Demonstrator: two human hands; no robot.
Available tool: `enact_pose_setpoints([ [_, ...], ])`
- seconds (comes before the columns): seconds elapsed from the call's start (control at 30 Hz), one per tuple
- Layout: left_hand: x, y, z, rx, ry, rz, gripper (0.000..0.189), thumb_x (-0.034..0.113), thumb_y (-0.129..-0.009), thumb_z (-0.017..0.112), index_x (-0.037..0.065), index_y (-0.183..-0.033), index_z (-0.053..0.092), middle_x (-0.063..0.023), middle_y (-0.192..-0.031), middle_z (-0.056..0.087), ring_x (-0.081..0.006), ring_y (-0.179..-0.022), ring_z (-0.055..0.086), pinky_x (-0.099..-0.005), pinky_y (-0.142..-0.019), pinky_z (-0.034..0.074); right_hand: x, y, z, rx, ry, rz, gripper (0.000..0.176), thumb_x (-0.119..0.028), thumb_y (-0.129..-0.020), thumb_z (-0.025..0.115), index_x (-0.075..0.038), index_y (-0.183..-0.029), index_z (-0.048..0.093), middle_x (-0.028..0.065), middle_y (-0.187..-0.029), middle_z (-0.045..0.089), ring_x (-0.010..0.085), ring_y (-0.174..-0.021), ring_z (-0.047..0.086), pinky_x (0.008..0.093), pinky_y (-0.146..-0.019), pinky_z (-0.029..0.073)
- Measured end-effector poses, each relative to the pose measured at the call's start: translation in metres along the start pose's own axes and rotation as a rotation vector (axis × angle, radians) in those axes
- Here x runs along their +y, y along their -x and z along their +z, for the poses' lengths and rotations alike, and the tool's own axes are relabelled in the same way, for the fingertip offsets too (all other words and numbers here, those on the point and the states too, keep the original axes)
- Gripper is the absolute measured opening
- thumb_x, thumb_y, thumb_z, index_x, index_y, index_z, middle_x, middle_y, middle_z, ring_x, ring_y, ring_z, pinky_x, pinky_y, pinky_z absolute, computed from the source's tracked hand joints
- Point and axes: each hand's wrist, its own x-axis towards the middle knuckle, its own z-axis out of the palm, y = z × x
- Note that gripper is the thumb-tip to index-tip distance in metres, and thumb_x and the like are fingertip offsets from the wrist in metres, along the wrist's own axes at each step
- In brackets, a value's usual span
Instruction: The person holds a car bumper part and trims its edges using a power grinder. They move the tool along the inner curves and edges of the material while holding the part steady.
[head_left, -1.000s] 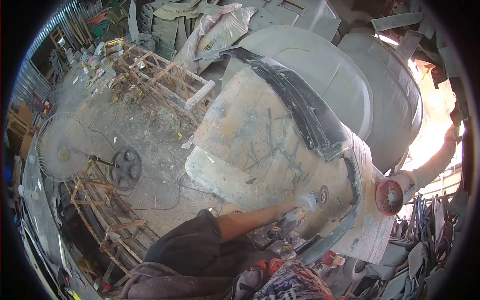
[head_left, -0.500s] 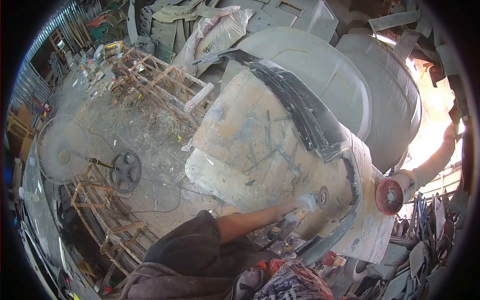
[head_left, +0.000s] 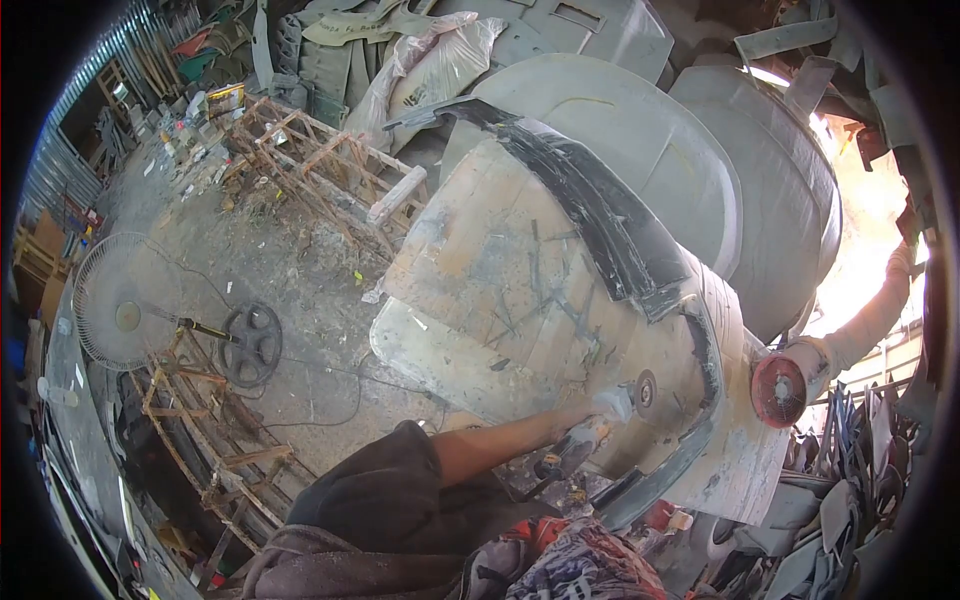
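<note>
My left hand (head_left: 598, 410) reaches in from the lower left, its fingers wrapped round a power tool (head_left: 570, 452) with a round disc (head_left: 647, 390). The disc is over the right part of a wide, dusty board (head_left: 470, 250). Dark scrape marks lie across the board's middle. A black moulded piece (head_left: 610, 215) runs along its upper right side, and a grey curved strip (head_left: 665, 475) bends round the lower right. My right hand does not show.
A standing fan (head_left: 127, 315) and a black wheel-like base (head_left: 250, 343) are at the left. Rusty metal frames (head_left: 320, 165) stand beyond the board. Large grey panels (head_left: 620, 140) lean behind it. A red-rimmed blower with a duct (head_left: 779, 392) is at the right.
</note>
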Motion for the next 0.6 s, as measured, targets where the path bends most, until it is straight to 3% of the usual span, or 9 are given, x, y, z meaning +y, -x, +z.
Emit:
enact_pose_setpoints([
  [0.47, 0.004, 0.005, 0.003, -0.029, -0.034, -0.026, 0.037, 0.04, -0.092, 0.064, 0.005, -0.105, 0.064, -0.0071, -0.08, 0.068, -0.0183, -0.062, 0.067, -0.0337, -0.053, 0.057, 0.029, -0.009, 0.011, 0.04, 0.055, 0.06, 0.113, -0.04, -0.07, 0.089, 0.012, -0.147, 0.026, 0.0322, -0.139, 0.046, 0.0401, -0.126, 0.05, 0.0423, -0.107, 0.037],
  [0.53, 0.005, 0.008, 0.004, -0.019, -0.037, -0.009, 0.036, 0.039, -0.092, 0.065, 0.006, -0.107, 0.065, -0.0056, -0.083, 0.07, -0.0148, -0.062, 0.068, -0.0274, -0.054, 0.057, 0.027, -0.006, 0.014, 0.047, 0.064, 0.061, 0.114, -0.04, -0.07, 0.089, 0.012, -0.148, 0.024, 0.0323, -0.141, 0.045, 0.0403, -0.126, 0.049, 0.0424, -0.108, 0.037],
  [0.6, 0.007, 0.009, 0.003, -0.025, -0.048, -0.009, 0.035, 0.038, -0.091, 0.065, 0.006, -0.107, 0.065, -0.0057, -0.083, 0.07, -0.0146, -0.063, 0.068, -0.0272, -0.054, 0.056, 0.01, -0.002, 0.011, 0.024, 0.008, 0.057, 0.114, -0.04, -0.07, 0.089, 0.012, -0.148, 0.024, 0.0318, -0.142, 0.044, 0.0396, -0.127, 0.048, 0.0424, -0.108, 0.037],
])
